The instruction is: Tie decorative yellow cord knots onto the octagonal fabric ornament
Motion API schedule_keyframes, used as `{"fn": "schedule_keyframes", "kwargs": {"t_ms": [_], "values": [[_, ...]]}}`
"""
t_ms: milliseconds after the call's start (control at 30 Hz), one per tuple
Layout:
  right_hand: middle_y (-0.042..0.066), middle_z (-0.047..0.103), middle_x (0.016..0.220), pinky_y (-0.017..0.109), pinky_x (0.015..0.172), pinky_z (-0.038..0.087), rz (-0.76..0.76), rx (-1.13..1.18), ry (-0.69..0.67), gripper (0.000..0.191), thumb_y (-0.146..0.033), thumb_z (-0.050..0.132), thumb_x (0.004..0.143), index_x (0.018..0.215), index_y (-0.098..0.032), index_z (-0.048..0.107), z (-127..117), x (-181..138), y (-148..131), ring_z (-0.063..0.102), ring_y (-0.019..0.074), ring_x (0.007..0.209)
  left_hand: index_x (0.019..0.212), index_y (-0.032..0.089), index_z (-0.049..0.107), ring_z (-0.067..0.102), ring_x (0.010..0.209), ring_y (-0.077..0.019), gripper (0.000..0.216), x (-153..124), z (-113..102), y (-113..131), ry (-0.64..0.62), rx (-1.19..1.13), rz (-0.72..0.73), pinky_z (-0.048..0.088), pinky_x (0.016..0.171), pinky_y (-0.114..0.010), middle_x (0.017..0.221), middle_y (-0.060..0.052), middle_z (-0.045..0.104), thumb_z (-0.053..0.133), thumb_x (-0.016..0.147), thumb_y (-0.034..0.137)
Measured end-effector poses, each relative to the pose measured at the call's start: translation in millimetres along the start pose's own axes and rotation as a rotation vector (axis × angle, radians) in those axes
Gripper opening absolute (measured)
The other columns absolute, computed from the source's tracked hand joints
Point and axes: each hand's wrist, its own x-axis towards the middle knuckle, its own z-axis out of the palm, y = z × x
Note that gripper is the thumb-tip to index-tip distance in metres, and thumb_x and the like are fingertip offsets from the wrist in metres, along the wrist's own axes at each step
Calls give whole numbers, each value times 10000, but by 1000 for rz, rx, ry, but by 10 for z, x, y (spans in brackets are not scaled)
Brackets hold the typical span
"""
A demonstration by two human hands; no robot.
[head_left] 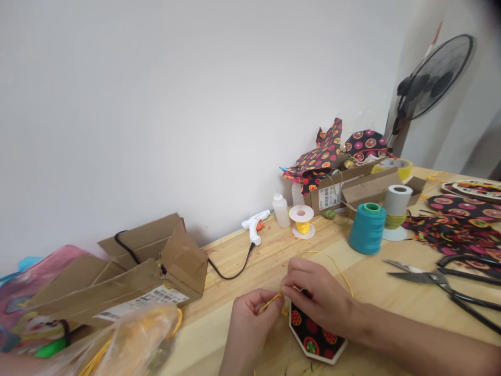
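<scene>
In the head view my left hand (250, 325) pinches a thin yellow cord (271, 302) near the table's front. Its fingertips meet those of my right hand (319, 300), which is closed on the same cord. Below my right hand lies a flat, angular panel (313, 338) with a pale edge and black fabric printed with round red, yellow and green motifs. The cord gathers at the panel's upper left edge; my fingers hide how it is fastened. Another length of cord curves away behind my right hand.
A white glue gun (255, 226), a yellow cord spool (302, 222) and a teal thread cone (367, 230) stand behind my hands. Large scissors (440, 277) lie open at right, near fabric scraps (434, 232). A cardboard box (133, 287) and plastic bag (133, 339) are at left.
</scene>
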Motion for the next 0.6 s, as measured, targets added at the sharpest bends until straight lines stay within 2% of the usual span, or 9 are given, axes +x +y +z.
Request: {"fn": "schedule_keyframes", "kwargs": {"t_ms": [100, 233, 333, 433, 600], "values": [[19, 467, 670, 227, 559, 330, -65, -38, -24, 183, -194, 390, 799, 701, -162, 541, -15, 12, 7, 430, 119, 645, 589, 109, 664, 484, 428, -93, 225, 4, -5, -6, 9, -17, -3, 353, 432, -184, 492, -15, 625, 670, 529, 326], [7, 463, 647, 222, 545, 325, 23, -61, 44, 160, -159, 407, 777, 666, -162, 522, -8, 35, 28, 429, 112, 620, 575, 105, 654, 455, 407, -81, 228, 26, -27, -49, -6, -143, 8, 335, 422, -181, 435, 3, 575, 694, 498, 315], [-1, 460, 636, 220, 540, 322, 35, -67, 63, 151, -141, 415, 766, 655, -163, 516, 1, 35, 32, 426, 107, 609, 579, 104, 646, 288, 306, -28, 233, 18, -44, -51, -41, -247, -15, 197, 332, -148, 311, 76, 403, 687, 511, 324], [-3, 457, 633, 217, 537, 322, 16, -64, 63, 155, -138, 413, 767, 655, -162, 518, 0, 24, 22, 422, 105, 602, 576, 100, 645, 122, 297, -11, 240, -3, -51, -27, -67, -286, 1, 63, 324, -162, 281, 121, 246, 650, 562, 339], [0, 455, 632, 213, 536, 321, -2, -68, 73, 149, -143, 420, 764, 658, -157, 524, -2, 17, 30, 424, 104, 609, 552, 111, 654, 132, 296, -13, 269, 5, -34, -16, 19, -256, -26, 67, 334, -172, 270, 118, 263, 690, 486, 369]]}}
